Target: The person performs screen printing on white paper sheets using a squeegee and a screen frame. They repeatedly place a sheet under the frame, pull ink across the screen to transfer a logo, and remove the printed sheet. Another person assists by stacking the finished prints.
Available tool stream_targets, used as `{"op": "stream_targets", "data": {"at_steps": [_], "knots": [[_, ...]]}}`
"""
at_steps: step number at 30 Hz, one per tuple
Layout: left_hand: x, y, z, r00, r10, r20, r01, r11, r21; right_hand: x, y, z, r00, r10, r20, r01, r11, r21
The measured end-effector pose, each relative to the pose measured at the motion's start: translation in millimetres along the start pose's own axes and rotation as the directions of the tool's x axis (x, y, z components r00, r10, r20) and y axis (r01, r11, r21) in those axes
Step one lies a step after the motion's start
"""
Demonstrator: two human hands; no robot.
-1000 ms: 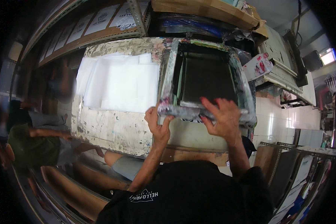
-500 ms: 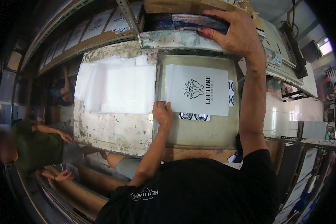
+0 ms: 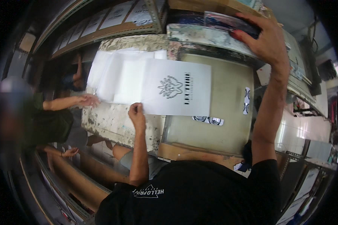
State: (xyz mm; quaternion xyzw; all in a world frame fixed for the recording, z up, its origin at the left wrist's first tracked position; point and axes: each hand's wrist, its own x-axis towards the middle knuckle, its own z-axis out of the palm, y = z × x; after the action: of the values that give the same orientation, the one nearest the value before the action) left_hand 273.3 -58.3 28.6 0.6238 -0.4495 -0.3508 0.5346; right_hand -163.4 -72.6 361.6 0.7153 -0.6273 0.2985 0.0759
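Note:
A thin white sheet (image 3: 204, 67) with a black winged emblem and lettering is pinched at its near left corner by my left hand (image 3: 138, 115). It overlaps the pile of blank white sheets (image 3: 105, 80) on the left and the greenish-grey printing bed (image 3: 221, 138) on the right. Up at the far right, my right hand (image 3: 270, 43) curls round a dark ink-smeared bar (image 3: 229, 22), its fingertips stained red. In front of that bar runs a pale, paint-spattered wooden edge (image 3: 202, 35). Small stickers with black round designs (image 3: 208, 120) lie on the bed.
A person in a dark green top (image 3: 52, 120) stands at the left, one hand (image 3: 88, 100) at the blank pile's edge. Printed sheets (image 3: 116, 15) lie on a rack at the back left. A worn, blotchy tabletop (image 3: 112, 127) lies under the pile. Wooden shelving (image 3: 75, 183) stands at the near left.
The printed sheet has moved left with my left hand, off most of the bed and partly over the blank pile. The other person's hand has come up to the pile. My right hand keeps its grip.

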Motion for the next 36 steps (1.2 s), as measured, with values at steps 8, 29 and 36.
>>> {"op": "stream_targets", "data": {"at_steps": [8,29,36], "knots": [[20,-23,-176,0.905,0.119,-0.409,0.126,0.843,0.522,-8,5,5,1.000,-0.010,-0.020,0.009,1.000,-0.021],[78,1,61,0.936,0.312,0.161,-0.305,0.499,0.811,-1,9,4,0.999,0.027,-0.040,-0.025,0.999,0.037],[97,-1,71,0.981,0.146,0.126,-0.185,0.532,0.826,0,8,3,0.999,0.023,-0.042,-0.021,0.999,0.036]]}}
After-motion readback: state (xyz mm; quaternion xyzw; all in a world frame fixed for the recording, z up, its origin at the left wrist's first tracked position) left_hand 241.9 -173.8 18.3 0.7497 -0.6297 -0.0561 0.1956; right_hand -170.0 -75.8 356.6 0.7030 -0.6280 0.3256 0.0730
